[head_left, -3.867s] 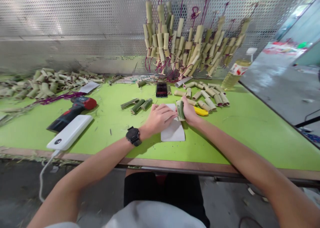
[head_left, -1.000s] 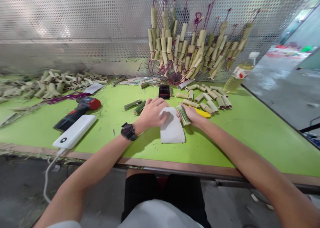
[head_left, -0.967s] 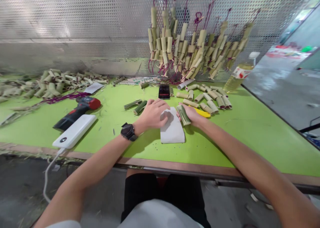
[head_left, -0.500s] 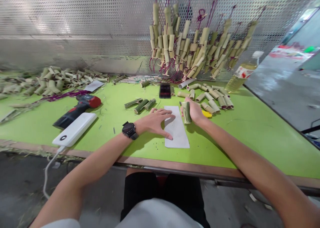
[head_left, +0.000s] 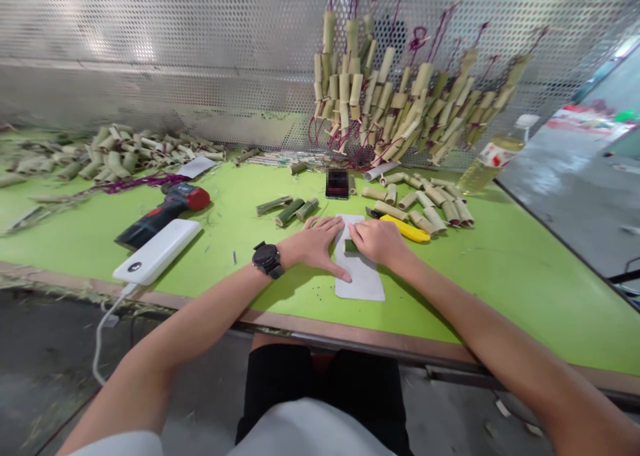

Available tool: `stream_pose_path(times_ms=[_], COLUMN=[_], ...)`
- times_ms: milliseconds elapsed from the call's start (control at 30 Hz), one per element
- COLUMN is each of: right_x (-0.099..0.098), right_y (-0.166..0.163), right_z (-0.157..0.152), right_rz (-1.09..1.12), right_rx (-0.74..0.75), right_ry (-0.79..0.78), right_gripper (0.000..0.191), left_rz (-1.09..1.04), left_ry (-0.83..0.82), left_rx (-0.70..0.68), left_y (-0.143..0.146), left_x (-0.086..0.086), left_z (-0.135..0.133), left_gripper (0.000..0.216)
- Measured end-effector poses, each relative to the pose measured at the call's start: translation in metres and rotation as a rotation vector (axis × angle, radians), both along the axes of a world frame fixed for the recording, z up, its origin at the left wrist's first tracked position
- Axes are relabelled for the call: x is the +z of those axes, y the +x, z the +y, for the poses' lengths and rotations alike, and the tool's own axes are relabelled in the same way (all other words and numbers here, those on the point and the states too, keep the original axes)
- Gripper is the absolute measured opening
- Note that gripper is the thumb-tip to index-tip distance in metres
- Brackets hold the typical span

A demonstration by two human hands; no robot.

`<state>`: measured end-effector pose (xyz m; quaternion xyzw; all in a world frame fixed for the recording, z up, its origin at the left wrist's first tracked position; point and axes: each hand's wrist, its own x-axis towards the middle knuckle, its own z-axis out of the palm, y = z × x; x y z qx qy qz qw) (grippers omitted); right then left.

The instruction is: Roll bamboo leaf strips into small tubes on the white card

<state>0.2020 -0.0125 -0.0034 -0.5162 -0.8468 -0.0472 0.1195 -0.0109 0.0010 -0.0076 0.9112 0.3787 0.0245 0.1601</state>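
Note:
A white rectangular sheet (head_left: 361, 284), paper-like, lies on the green table in front of me. My left hand (head_left: 319, 246) rests with spread fingers at its left side, the thumb and fingertips on the sheet. On the sheet, my right hand (head_left: 379, 241) is closed around a short green bamboo piece (head_left: 351, 247), which lies sideways; most of it is hidden under the fingers. Just beyond my right hand is a yellow utility knife (head_left: 406, 229) with a dark tip. Several green bamboo pieces (head_left: 289, 212) lie past my left hand.
A cordless drill (head_left: 165, 213) and a white power bank (head_left: 159, 252) with a cable lie left. Bamboo pieces are heaped behind them (head_left: 113, 153). A phone (head_left: 337, 184), cut bamboo tubes (head_left: 435, 203) and an oil bottle (head_left: 487, 166) stand farther back, below hanging bamboo strings (head_left: 350, 89).
My right hand has brought the bamboo piece down and left onto the sheet, turning it from upright to sideways. My left hand stays spread at the sheet. The view has shifted slightly.

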Motion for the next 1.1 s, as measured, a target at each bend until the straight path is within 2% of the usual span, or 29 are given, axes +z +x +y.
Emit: stream_pose_path(times_ms=[200,400,533,700,767,900,967,1100], right_x=[0.004,0.002,0.003,0.005,0.006,0.005,0.005,0.005], right_y=[-0.004,-0.011,-0.012,-0.011,-0.012,-0.016,-0.018,-0.019], right_z=[0.000,-0.013,0.001,0.028,0.023,-0.006,-0.014,0.004], right_rz=[-0.077,-0.101,-0.146,-0.098,-0.066,-0.053,-0.078,-0.163], right_rx=[0.037,0.136,0.049,-0.087,-0.062,0.038,0.021,-0.086], right_ry=[-0.011,-0.034,-0.018,-0.003,-0.025,-0.076,-0.064,0.004], right_gripper=[0.055,0.059,0.062,0.056,0.053,0.055,0.058,0.061], left_rz=[-0.001,0.029,0.010,-0.002,0.007,0.022,0.011,-0.009], left_ry=[0.008,-0.015,-0.035,-0.038,-0.041,-0.037,-0.042,-0.055], left_rx=[0.008,0.019,0.017,0.023,0.026,0.016,0.010,0.008], left_y=[0.000,0.001,0.001,0.001,0.001,0.002,0.002,0.003], left_x=[-0.001,-0.003,-0.002,-0.001,-0.001,-0.001,-0.001,0.000], left_z=[0.000,0.001,0.001,0.000,0.000,0.000,-0.001,-0.002], left_gripper=[0.139,0.145,0.146,0.146,0.146,0.146,0.146,0.147])
